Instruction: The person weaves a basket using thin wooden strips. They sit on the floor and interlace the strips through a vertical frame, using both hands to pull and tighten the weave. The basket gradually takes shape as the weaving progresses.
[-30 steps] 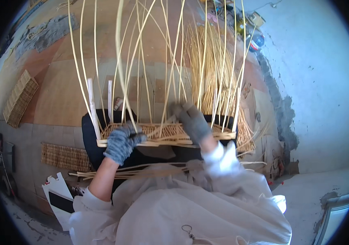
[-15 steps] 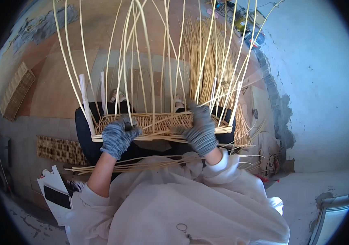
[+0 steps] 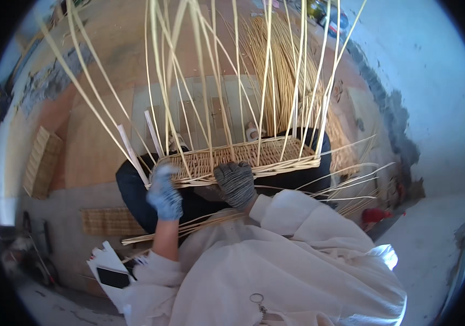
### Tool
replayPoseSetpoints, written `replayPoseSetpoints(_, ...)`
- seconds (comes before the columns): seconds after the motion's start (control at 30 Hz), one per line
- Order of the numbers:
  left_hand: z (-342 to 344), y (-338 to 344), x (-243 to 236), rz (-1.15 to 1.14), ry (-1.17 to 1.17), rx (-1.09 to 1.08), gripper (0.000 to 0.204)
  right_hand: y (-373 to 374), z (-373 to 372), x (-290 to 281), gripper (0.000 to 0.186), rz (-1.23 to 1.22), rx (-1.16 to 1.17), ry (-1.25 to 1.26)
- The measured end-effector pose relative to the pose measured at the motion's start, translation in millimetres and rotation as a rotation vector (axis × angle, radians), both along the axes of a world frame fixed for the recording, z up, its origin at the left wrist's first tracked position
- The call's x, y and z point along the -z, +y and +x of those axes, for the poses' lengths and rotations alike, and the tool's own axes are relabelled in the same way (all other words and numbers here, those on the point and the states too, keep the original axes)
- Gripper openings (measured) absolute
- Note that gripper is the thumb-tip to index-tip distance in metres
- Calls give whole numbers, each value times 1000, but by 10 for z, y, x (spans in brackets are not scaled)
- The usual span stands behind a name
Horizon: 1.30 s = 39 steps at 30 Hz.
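A shallow rectangular wicker basket (image 3: 276, 151) rests across my lap, its tall pale willow rods (image 3: 271, 87) rising from the sides. Wooden corner posts (image 3: 133, 155) stand at its ends. My right hand (image 3: 236, 183), in a grey striped knit glove, is closed over the middle of the near rim. My left hand (image 3: 165, 194), gloved alike, is at the near left corner; motion smears its fingers, and whether it grips a rod is unclear. Loose rod ends (image 3: 352, 182) stick out past the basket's right end.
A large bundle of willow rods (image 3: 284, 70) lies on the floor ahead. To the left are a finished woven basket (image 3: 43, 163) and a flat woven piece (image 3: 110, 221). More rods (image 3: 145, 237) cross my lap. A dark phone (image 3: 113, 277) lies on white board at my left.
The right hand has moved left along the near rim to its middle. My left hand has shifted to the left corner. The basket now appears tilted, as the view has turned.
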State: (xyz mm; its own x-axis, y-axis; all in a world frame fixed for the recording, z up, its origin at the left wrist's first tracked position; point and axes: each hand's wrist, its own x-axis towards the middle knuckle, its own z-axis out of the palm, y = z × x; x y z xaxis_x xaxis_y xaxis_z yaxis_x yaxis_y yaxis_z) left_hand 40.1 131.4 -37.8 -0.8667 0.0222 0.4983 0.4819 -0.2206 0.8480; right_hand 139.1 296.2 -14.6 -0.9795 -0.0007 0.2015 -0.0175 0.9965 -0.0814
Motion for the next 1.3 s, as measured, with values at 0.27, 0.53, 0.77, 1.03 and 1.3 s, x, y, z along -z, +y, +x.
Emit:
replayPoseSetpoints(0.27,60,695,-315,-1366,-245,168,52,-92,-161,-106,28,-11,109,-169)
replayPoseSetpoints(0.53,-653,962,60,-1119,-652,226,75,24,-425,49,30,-70,197,116)
replayPoseSetpoints(0.77,-667,754,141,-1104,-540,425,74,423,-101,-173,29,29,155,318)
replayPoseSetpoints(1.03,-491,798,-151,-1090,-322,297,57,644,161,-243,18,27,151,156)
replayPoseSetpoints(1.3,-582,907,-266,-963,-660,463,44,402,648,-455,20,-514,-108,120)
